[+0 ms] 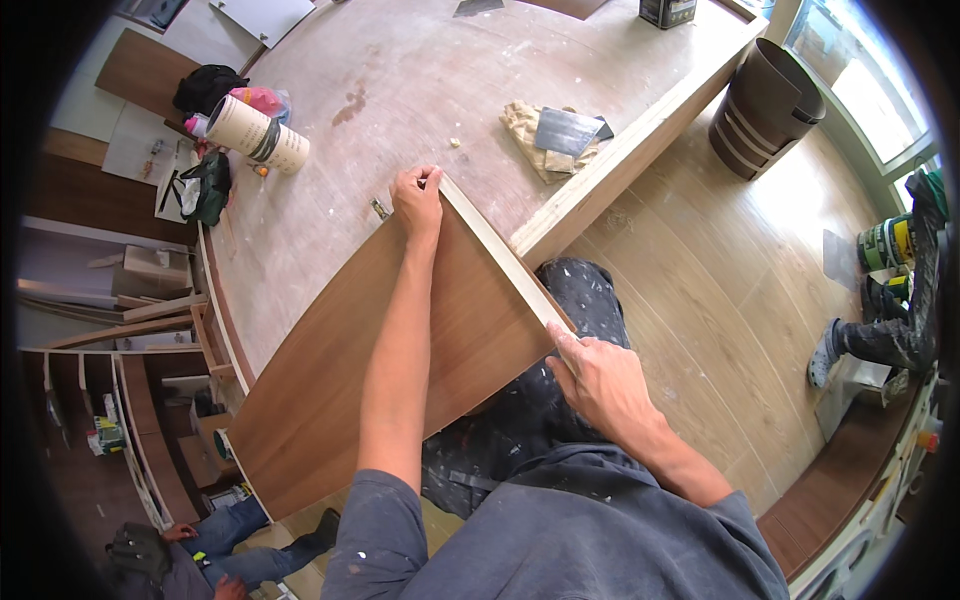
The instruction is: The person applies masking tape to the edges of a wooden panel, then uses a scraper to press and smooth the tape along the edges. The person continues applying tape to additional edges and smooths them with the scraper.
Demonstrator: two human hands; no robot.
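A brown wood-veneer panel [330,360] rests at a slant across the edge of the pale worktop [340,120], over my dark paint-spotted trousers. A narrow pale strip [500,260] runs along its right edge. My left hand [415,200] has fingers closed on the panel's upper corner at the strip's top end. My right hand [595,375] grips the lower right corner at the strip's other end, index finger along the strip. A small metal piece [380,208], possibly a hinge, lies just left of my left hand.
A cardboard tube [255,135], bags [205,195] and crumpled paper with scrapers [560,135] lie on the worktop. A dark cylindrical bin [760,110] stands on the wood floor at right. A person's leg [865,340] shows at far right; another seated person [250,550] is at lower left.
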